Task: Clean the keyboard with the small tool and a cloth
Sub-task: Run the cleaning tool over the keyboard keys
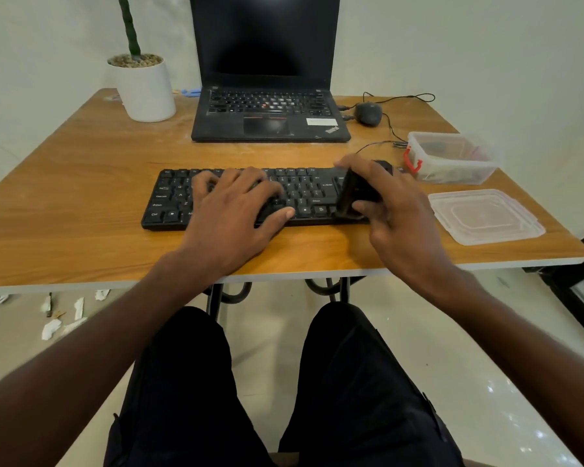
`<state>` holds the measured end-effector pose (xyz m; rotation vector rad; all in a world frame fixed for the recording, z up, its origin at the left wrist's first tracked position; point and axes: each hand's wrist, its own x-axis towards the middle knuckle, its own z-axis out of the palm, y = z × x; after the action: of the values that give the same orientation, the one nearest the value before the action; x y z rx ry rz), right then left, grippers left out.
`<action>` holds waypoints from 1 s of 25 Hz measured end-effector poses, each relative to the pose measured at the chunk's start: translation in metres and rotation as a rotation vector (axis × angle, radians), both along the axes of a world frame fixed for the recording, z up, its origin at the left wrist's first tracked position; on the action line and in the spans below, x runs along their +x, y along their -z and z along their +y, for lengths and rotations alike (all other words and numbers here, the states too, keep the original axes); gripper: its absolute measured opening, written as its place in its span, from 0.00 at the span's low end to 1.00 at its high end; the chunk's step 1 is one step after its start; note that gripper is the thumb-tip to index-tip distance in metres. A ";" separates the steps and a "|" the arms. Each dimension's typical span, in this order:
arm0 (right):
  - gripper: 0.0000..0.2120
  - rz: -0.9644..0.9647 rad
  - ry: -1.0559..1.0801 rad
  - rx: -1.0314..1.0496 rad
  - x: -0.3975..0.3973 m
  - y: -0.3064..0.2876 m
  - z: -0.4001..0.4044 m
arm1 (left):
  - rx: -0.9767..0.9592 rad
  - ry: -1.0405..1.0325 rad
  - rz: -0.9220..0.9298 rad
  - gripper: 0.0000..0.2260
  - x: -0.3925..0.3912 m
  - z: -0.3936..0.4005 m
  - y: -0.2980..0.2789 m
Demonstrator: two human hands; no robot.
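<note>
I see a wooden table (81, 183), a black laptop (270, 106) marked ThinkPad at the back, and the black keyboard (243, 200) near the front edge, with Ctrl, Shift and Enter readable. My left hand (236, 210) lies flat, fingers spread on the keys; my right hand (388, 203) grips a small black tool (351, 193) at the keyboard's right end.

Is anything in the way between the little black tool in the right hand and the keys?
Nothing visible: the right hand holds the small tool already at the keyboard's right end. The left hand covers only the middle keys.

black keyboard (236, 197), white pot (145, 92)
</note>
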<state>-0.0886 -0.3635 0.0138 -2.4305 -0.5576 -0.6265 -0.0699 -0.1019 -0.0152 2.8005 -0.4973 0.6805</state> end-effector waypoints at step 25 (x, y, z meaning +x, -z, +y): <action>0.11 -0.051 0.106 0.181 0.005 0.009 -0.025 | -0.026 0.114 0.011 0.18 0.016 -0.051 0.011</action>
<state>-0.0837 -0.3881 0.0053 -2.2903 -0.3767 -0.7510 -0.0540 -0.1532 -0.0261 2.7258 -0.6359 0.6431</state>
